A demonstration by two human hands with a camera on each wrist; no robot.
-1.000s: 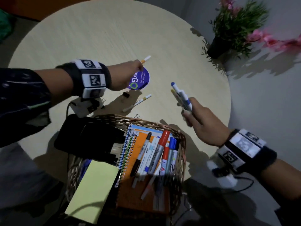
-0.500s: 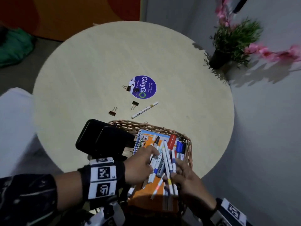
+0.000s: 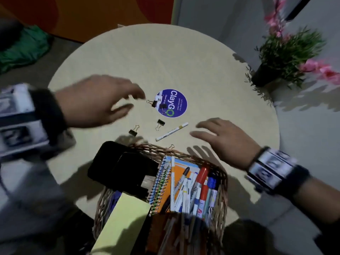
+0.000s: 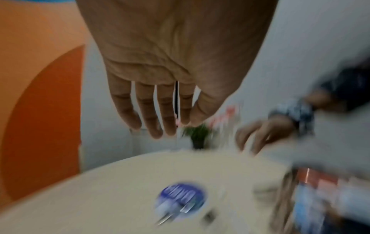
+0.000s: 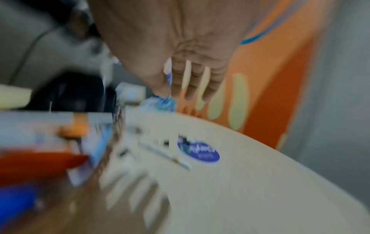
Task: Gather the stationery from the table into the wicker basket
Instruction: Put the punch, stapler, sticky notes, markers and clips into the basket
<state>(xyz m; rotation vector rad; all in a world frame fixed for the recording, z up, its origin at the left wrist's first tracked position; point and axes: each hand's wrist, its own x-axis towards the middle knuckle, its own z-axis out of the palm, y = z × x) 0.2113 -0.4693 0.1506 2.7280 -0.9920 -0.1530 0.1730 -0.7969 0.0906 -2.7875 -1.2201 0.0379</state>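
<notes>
Both the left hand and right hand hover with fingers spread, grasping nothing. On the round beige table lie a white marker and black binder clips (four visible); the brown wicker basket holds notebooks and markers, so most seems done.

left wrist band: black strap, white marker tiles | right wrist band: same | sleeves: dark

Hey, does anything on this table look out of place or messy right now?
One binder clip hangs hooked on the wicker basket rim instead of lying inside; nothing looks spilled or damaged.
</notes>
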